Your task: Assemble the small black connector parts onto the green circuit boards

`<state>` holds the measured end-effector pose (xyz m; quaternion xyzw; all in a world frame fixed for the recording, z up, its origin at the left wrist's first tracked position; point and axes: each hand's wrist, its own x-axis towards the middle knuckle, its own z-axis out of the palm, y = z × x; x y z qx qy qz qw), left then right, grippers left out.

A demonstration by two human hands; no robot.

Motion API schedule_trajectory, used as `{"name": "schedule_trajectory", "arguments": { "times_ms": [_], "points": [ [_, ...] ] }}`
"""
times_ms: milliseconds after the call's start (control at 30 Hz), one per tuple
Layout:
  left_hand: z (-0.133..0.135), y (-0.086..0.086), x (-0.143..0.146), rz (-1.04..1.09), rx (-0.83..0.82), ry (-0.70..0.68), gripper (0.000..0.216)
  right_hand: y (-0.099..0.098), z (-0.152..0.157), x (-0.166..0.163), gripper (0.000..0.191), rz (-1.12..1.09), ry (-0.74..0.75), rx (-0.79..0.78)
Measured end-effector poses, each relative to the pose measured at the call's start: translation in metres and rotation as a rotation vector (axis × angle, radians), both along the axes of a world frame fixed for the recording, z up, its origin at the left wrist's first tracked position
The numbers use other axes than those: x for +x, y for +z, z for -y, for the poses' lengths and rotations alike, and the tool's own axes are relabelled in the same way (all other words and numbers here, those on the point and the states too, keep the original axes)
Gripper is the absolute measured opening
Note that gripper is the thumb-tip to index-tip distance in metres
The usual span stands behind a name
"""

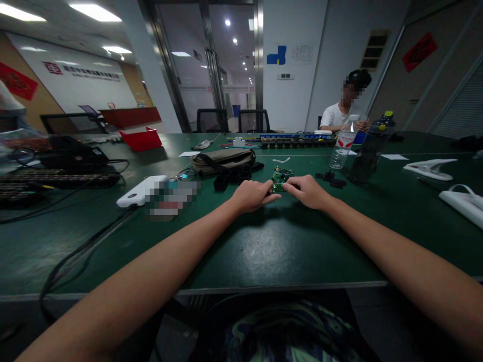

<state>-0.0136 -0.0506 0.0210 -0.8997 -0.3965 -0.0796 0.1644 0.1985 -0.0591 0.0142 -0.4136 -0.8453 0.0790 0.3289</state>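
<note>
A small green circuit board (278, 187) is between my two hands, just above the green table. My left hand (252, 195) grips its left edge, the thumb stretched along the near side. The fingers of my right hand (306, 192) pinch the board at its right edge. Right behind it lies a small pile of green circuit boards (283, 174). To the left of my left hand stands a black compartment tray (230, 178). Several small black parts (332, 179) lie beyond my right hand.
A grey-brown pouch (222, 161) lies behind the tray. At left are a white power bank (141, 191) and cables. A water bottle (342, 146) and a dark bottle (372, 148) stand at right. Across the table (264, 256) sits another person (341, 113).
</note>
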Motion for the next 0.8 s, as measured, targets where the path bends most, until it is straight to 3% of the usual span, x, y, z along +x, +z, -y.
{"name": "schedule_trajectory", "arguments": {
  "times_ms": [467, 800],
  "points": [
    [0.0013, 0.0019, 0.0003, 0.027, 0.017, 0.019, 0.041, 0.0042, 0.0030, -0.0002, 0.047, -0.074, 0.033, -0.043],
    [0.0017, 0.0025, -0.0018, -0.007, 0.037, 0.006, 0.048, 0.0027, 0.0016, -0.0002, 0.038, -0.209, 0.044, -0.171]
  ]
}}
